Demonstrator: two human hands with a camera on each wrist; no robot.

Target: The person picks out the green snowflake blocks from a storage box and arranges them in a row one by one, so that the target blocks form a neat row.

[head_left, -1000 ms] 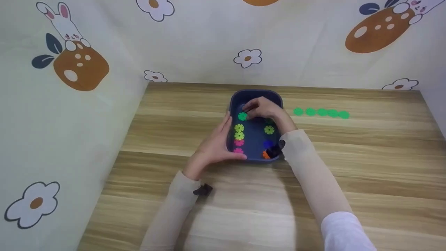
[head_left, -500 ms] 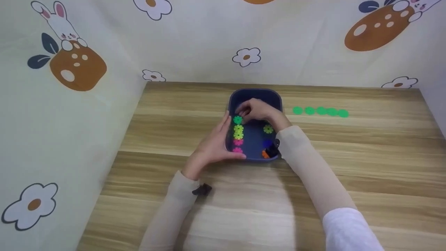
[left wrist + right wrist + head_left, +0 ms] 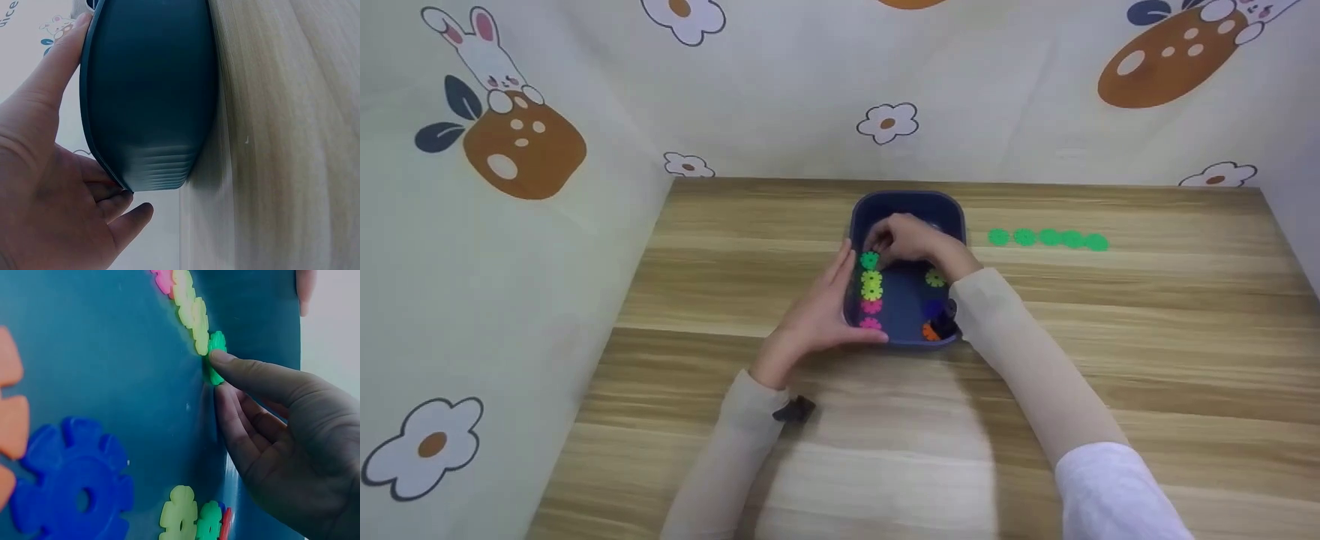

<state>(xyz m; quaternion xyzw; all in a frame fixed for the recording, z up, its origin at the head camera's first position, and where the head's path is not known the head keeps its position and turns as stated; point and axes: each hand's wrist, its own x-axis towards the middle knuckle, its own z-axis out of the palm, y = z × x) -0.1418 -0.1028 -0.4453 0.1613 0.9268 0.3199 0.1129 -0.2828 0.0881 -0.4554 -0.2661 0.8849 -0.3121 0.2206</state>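
In the head view a dark blue tray (image 3: 906,304) stands on the wooden table. My left hand (image 3: 819,311) rests along its left side, fingers fairly straight, thumb lying on the near rim. In the left wrist view, the thumb and some fingertips touch the tray's rim. Inside the tray, my right hand (image 3: 911,238) pinches a green notched plastic disc (image 3: 217,354) between thumb and fingers. That disc touches the end of a row of yellow notched discs (image 3: 871,285), with pink notched discs (image 3: 871,307) further along. Whether green and yellow interlock cannot be seen.
A row of several flat green discs (image 3: 1048,237) lies on the table right of the tray. Inside the tray's right side are a blue disc (image 3: 73,478), an orange disc (image 3: 930,331) and a yellow-green disc (image 3: 935,277). A patterned wall covering (image 3: 780,90) borders the table.
My right hand has moved slightly left and nearer with the green disc, bringing it from apart to against the yellow row's far end. The left hand stays on the tray.
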